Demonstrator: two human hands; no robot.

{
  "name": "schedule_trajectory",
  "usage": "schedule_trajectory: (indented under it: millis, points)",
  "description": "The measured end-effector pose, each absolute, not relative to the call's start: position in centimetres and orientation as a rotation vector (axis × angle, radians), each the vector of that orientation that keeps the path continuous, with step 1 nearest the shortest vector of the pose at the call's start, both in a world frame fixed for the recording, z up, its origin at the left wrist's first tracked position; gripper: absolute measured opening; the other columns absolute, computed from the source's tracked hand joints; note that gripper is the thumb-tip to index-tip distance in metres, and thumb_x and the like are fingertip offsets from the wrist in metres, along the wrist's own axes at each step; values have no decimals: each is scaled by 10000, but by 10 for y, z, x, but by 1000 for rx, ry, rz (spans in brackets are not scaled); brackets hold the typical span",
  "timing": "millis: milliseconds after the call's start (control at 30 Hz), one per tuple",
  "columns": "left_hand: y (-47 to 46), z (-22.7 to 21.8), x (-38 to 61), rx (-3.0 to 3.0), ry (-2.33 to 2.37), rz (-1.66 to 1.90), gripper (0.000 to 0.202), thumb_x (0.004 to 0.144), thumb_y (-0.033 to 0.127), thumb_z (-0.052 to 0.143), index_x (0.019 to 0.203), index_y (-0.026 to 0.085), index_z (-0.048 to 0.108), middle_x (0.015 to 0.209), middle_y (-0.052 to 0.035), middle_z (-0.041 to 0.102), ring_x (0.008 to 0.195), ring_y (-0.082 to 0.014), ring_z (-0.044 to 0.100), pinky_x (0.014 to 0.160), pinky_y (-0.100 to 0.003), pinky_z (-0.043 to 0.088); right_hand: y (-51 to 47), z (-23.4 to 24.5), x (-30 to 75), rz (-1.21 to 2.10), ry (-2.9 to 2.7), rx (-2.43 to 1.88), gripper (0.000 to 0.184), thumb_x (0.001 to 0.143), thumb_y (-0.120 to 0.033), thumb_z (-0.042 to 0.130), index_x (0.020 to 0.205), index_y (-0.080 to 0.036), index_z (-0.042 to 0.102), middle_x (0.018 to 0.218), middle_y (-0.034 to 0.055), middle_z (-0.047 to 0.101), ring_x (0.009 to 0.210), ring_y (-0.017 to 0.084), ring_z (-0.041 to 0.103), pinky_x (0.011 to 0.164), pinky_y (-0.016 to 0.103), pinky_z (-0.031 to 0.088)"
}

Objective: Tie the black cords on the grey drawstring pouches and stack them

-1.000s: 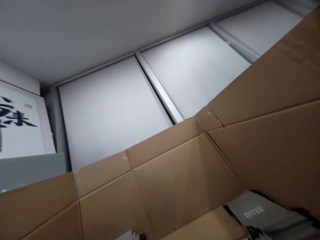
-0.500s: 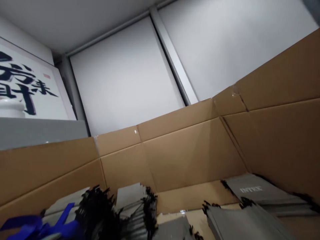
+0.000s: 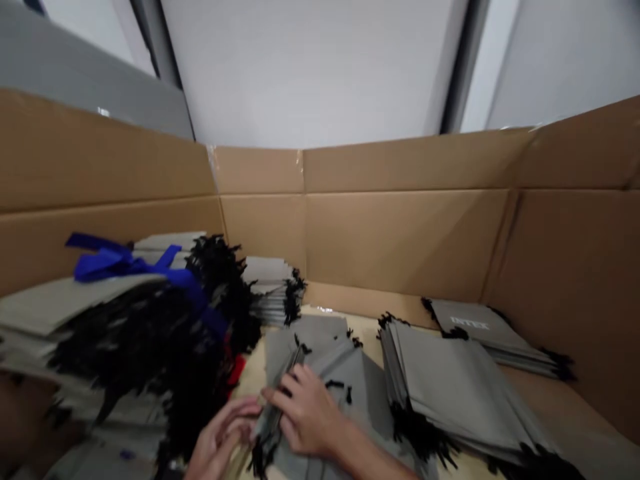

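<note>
Both my hands are at the bottom middle, inside a large cardboard box (image 3: pixel 400 227). My right hand (image 3: pixel 307 417) lies on a loose pile of grey fabric pouches (image 3: pixel 325 360) with black drawstrings, its fingers curled round the edge of a thin stack of them. My left hand (image 3: pixel 220 440) touches the same stack from the left with bent fingers. What exactly the left fingers grip is blurred.
A tall bundle of grey pouches (image 3: pixel 90 320) tied with a blue ribbon (image 3: pixel 130 263) stands at the left. More stacks lie at the right (image 3: pixel 450 387), one printed with white lettering (image 3: pixel 480 327), and one at the back (image 3: pixel 273 287). Grey wall panels rise behind the box.
The view has tilted down from the wall and box rim into the box. The pouch stacks and both hands have come into sight.
</note>
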State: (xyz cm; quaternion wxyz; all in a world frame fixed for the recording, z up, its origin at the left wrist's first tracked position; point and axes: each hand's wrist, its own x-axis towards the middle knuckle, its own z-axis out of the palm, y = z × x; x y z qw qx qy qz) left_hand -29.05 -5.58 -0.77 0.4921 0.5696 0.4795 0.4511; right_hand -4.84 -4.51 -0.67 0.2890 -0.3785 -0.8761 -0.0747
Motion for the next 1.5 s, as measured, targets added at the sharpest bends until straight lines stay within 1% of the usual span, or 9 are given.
schedule_trajectory:
  millis: [133, 233, 433, 567, 733, 933, 1067, 1200, 1500]
  points:
    - [-65, -12, -294, 1293, 1034, 1024, 556, 829, 656, 859, 1188, 233, 833, 1025, -80, 852, 886, -269, 799, 821, -343, 654, -54, -3, -43, -165, -2307, -994, 666, 808, -131, 620, 1461, -266, 621, 1049, 76, 621, 982, 282, 472, 846, 422, 428]
    - [-67, -9, -291, 1296, 1023, 1027, 539, 881, 665, 808, 1180, 217, 830, 943, -63, 817, 842, -249, 779, 774, -314, 637, -56, -5, -40, -146, -2278, -990, 670, 778, -130, 607, 1437, -251, 622, 1066, 77, 618, 972, 281, 456, 844, 422, 404]
    - [-80, -5, -283, 1420, 1100, 1030, 439, 985, 615, 704, 1133, 209, 777, 932, -45, 755, 871, -217, 744, 792, -271, 606, -55, -12, -37, -114, -2206, -964, 282, 788, -91, 578, 1029, -216, 652, 1022, 76, 653, 988, 273, 481, 871, 416, 416]
    - [-86, -10, -276, 1528, 1116, 1090, 286, 927, 489, 810, 971, 241, 675, 820, 21, 674, 762, -167, 712, 755, -231, 594, -56, -5, -29, 54, -2151, -889, 284, 791, -87, 548, 1017, -228, 646, 1016, 67, 678, 1070, 285, 525, 933, 437, 451]
    - [-83, -13, -273, 1473, 1223, 1000, 237, 905, 446, 815, 968, 229, 741, 803, -17, 785, 776, -210, 797, 746, -248, 624, -57, 7, -17, 222, -2108, -829, 141, 957, -169, 515, 943, -220, 645, 937, 67, 683, 1002, 261, 562, 906, 429, 473]
    - [-79, -1, -281, 1463, 1278, 883, 303, 864, 487, 811, 953, 206, 880, 878, -77, 876, 814, -278, 842, 742, -303, 671, -61, 7, -20, 268, -2128, -965, 328, 1073, -339, 662, 776, -235, 570, 772, 3, 603, 815, 198, 522, 794, 368, 427]
    - [-79, 10, -283, 1543, 1286, 801, 304, 899, 479, 785, 1021, 231, 913, 957, -86, 900, 887, -291, 852, 759, -294, 675, -62, 6, -22, 325, -2088, -1023, 287, 1030, -327, 715, 799, -244, 567, 790, 2, 612, 826, 207, 535, 796, 369, 450]
    - [-78, 12, -281, 1508, 1254, 766, 303, 782, 397, 899, 1040, 239, 909, 981, -84, 905, 884, -307, 861, 747, -303, 696, -64, 3, -21, 347, -2065, -1037, 48, 1036, -259, 650, 992, -240, 656, 920, 30, 697, 881, 219, 586, 833, 393, 489]
    - [-79, -2, -280, 1452, 1172, 947, 196, 747, 193, 957, 932, 213, 897, 874, -71, 879, 777, -222, 839, 696, -222, 677, -70, 3, -18, 261, -2041, -787, 139, 1008, -109, 628, 1090, -195, 698, 984, 69, 756, 911, 219, 658, 809, 399, 527]
